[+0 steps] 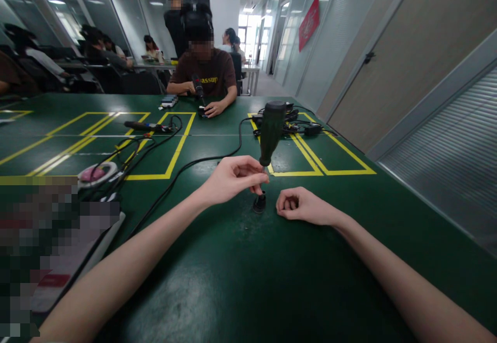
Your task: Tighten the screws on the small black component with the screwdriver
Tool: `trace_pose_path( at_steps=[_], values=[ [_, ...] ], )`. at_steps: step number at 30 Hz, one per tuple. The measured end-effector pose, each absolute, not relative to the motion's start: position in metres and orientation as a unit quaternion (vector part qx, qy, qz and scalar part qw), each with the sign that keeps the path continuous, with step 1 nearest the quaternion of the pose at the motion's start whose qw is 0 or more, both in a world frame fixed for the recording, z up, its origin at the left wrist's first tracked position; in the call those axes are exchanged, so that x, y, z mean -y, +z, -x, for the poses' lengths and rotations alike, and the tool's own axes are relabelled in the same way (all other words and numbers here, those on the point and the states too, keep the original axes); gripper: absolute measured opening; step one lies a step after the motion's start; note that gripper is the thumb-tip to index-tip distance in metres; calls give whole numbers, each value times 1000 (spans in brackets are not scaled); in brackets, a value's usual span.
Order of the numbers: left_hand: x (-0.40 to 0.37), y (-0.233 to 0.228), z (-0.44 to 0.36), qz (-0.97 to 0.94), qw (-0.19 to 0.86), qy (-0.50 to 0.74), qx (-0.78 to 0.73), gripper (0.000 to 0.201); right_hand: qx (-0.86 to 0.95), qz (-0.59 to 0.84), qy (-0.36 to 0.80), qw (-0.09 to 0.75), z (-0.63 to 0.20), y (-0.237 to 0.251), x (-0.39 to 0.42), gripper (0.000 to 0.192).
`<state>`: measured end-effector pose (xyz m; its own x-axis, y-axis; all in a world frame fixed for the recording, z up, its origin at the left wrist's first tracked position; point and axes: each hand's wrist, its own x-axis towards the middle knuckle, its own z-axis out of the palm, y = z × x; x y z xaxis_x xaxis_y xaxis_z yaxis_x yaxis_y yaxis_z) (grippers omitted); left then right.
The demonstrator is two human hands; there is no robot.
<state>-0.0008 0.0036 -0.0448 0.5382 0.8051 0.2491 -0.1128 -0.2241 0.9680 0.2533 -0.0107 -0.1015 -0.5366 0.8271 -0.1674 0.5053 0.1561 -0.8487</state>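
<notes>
A dark green electric screwdriver (271, 131) stands upright in the middle of the green table (240, 281), its tip pressed into a small black round part (259, 203). My left hand (233, 177) pinches the screwdriver's lower end just above that part. My right hand (298, 206) rests on the table right beside the black part, fingers curled in, holding nothing that I can see. A black cable runs from the screwdriver's top away to the left.
Yellow tape rectangles (330, 162) mark the table. Black cables, a second screwdriver (145, 125) and a pink roll (95, 173) lie at left. A power adapter and cords (306, 125) sit behind. A co-worker (204, 74) sits opposite with a tool; other people are farther back.
</notes>
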Motion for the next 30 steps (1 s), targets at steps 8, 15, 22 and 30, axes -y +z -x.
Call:
trace_pose_path(
  at_steps=[8,15,22,30],
  values=[
    [-4,-45,1,-664,567,409,-264,25,733,466,448,210,-247,-109,12,25],
    [-1,-42,2,-671,561,406,-265,25,747,462,421,227,-243,-109,13,31],
    [-2,-44,1,-668,557,409,-276,26,760,458,398,235,-242,-115,12,27],
    [-3,-45,1,-666,564,405,-272,27,767,452,377,255,-242,-117,11,27]
  ],
)
